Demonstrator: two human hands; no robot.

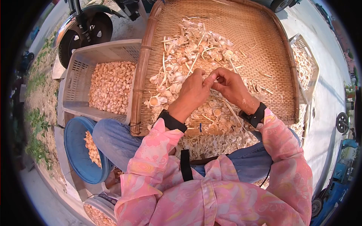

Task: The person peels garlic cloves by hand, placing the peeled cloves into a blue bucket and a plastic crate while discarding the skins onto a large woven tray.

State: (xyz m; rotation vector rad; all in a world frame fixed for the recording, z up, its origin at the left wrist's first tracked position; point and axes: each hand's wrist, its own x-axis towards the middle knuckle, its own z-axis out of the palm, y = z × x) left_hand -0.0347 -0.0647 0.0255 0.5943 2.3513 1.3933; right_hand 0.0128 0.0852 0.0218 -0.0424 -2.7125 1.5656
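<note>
Garlic bits heaped on woven tray (264, 35) | cloves kept in grey crate (81, 81), blue tub (77, 150) | left hand (194, 90), right hand (230, 86) pinched together, held thing hidden

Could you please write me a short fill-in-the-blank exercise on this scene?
The bands by the left hand and right hand are ____.
The crate of cloves stands to the ____ of the tray.
The round tub beside the knee is ____.
The sleeves are mostly ____.
Missing words: black; left; blue; pink.
</note>
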